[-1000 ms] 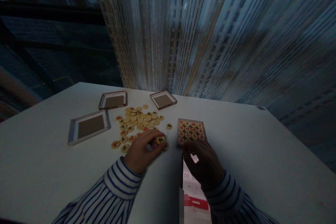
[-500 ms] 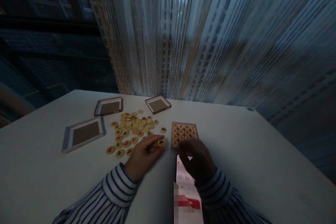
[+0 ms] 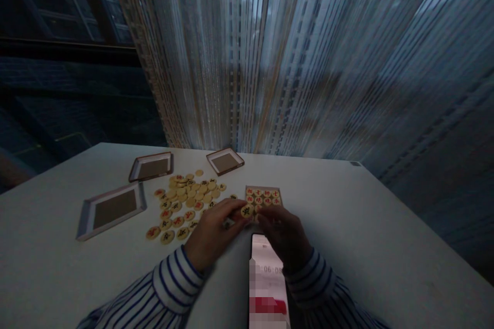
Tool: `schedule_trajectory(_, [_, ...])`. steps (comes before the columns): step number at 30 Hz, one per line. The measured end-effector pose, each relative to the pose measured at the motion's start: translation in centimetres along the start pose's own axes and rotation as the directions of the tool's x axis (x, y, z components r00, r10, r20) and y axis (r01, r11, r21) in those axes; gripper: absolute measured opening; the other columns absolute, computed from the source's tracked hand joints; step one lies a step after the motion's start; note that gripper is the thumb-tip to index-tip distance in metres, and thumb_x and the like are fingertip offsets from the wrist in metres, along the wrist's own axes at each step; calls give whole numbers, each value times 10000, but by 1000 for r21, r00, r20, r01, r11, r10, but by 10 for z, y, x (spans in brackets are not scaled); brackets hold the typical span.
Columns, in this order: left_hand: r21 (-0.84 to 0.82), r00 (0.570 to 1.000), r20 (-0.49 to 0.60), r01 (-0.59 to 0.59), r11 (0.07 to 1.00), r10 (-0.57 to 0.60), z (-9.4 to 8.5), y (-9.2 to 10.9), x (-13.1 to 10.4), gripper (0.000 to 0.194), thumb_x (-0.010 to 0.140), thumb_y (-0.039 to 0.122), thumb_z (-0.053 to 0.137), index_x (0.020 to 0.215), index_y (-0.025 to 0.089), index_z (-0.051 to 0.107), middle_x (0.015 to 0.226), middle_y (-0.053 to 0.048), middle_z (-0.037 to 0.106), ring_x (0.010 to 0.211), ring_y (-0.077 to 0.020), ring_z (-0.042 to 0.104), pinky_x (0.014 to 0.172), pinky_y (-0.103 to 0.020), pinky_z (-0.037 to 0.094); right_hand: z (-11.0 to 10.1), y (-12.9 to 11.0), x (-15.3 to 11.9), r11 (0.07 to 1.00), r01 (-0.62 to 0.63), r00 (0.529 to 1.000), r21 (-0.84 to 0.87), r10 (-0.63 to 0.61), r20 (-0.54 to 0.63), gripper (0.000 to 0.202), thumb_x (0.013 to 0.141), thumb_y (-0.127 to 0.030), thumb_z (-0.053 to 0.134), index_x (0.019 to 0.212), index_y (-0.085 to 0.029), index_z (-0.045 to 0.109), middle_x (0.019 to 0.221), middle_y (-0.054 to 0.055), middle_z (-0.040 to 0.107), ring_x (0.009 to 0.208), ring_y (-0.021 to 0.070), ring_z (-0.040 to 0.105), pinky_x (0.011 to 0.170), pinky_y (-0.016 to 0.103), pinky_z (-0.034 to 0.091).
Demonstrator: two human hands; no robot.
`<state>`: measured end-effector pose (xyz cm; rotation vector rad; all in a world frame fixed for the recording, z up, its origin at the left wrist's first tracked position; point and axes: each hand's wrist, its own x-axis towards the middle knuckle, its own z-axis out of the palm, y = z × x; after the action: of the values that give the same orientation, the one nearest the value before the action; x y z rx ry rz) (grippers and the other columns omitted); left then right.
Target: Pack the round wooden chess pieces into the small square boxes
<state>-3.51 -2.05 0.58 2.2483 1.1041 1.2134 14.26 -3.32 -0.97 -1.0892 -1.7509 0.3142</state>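
My left hand [image 3: 218, 231] pinches a round Chinese chess piece [image 3: 247, 211] with a black character, its face turned up. My right hand [image 3: 285, 234] is just to its right, with curled fingers and a small gap between thumb and fingertips; no piece shows in it. Behind and partly under both hands lies a small square box [image 3: 281, 196], holding rows of pieces with red characters. The fingers hide the box's near part. Left of my left hand, many loose pieces [image 3: 189, 193] lie in a heap, some face up in red or black, others blank side up.
A phone [image 3: 266, 282] with a lit timer screen lies before the box, partly under my right wrist. Three shallow trays or lids stand left and behind: a near-left one [image 3: 141, 197], a far-left one [image 3: 170, 163] and a far-middle one [image 3: 242, 163]. String curtains hang behind the table [image 3: 347, 216].
My left hand has carried the black-character piece rightward to the box's near left edge. My right hand has closed in beside it. The view has shifted slightly.
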Motion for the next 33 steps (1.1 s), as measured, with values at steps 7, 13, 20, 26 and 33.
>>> schedule_trajectory(7, [41, 987, -10, -162, 986, 162, 11, 5, 15, 188, 778, 244, 602, 950, 168, 594, 842, -53, 650, 779, -153, 608, 681, -269, 506, -12, 1, 6, 903, -255, 967, 345, 237, 93, 194, 771, -307, 582, 884, -184, 680, 838, 59, 704, 740, 170, 638, 651, 311, 525])
schedule_trajectory(13, [64, 970, 5, -244, 968, 244, 27, -12, 7, 236, 776, 229, 610, 1005, 179, 583, 911, -85, 660, 843, -175, 618, 727, -311, 514, -12, 6, 6, 821, -360, 933, 444, 304, 195, 191, 717, -317, 643, 854, -197, 701, 791, 53, 715, 728, 183, 659, 655, 330, 545])
schedule_trajectory(20, [-132, 997, 20, -67, 989, 70, 22, -8, 4, 257, 754, 242, 624, 1005, 188, 617, 825, -48, 681, 723, -141, 624, 667, -267, 515, -8, 10, 4, 767, -425, 905, 481, 361, 225, 179, 701, -307, 666, 837, -196, 701, 793, 58, 714, 726, 182, 662, 666, 338, 550])
schedule_trajectory(26, [-451, 918, 176, 396, 800, -355, 17, -3, 8, 201, 725, 290, 599, 850, 165, 695, 788, -55, 722, 706, -166, 652, 668, -285, 522, -9, 8, 4, 836, -381, 925, 394, 341, 170, 178, 710, -307, 653, 822, -177, 700, 776, 66, 712, 712, 186, 660, 642, 337, 552])
schedule_trajectory(33, [-641, 800, 317, 577, 507, -509, 20, 1, 11, 213, 631, 320, 694, 765, 156, 710, 675, -41, 708, 644, -159, 635, 635, -290, 511, -8, 5, 2, 924, -215, 974, 317, 177, 145, 160, 772, -270, 588, 870, -186, 682, 784, 51, 707, 705, 170, 660, 624, 321, 555])
